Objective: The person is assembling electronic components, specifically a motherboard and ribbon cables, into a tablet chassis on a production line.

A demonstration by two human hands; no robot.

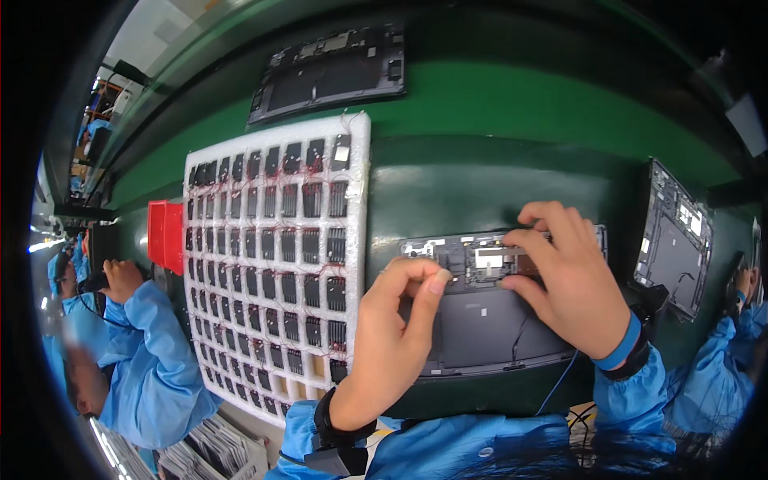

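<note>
The opened dark gadget [472, 330] lay by the desk's [496, 192] near edge, beside a white foam tray [360, 152]. Left hand's [392, 336] grip was pinched together above it, couldn't tell on what; right hand's [570, 284] grip was spread apart.

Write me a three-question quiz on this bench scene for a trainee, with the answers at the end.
1. What are the wearer's left hand and right hand both working over?
2. True or false: the red box sits to the left of the white foam tray.
3. The blue wristband is next to which? a) the left hand; b) the right hand.

Key: 1. An opened dark device. 2. True. 3. b.
</note>
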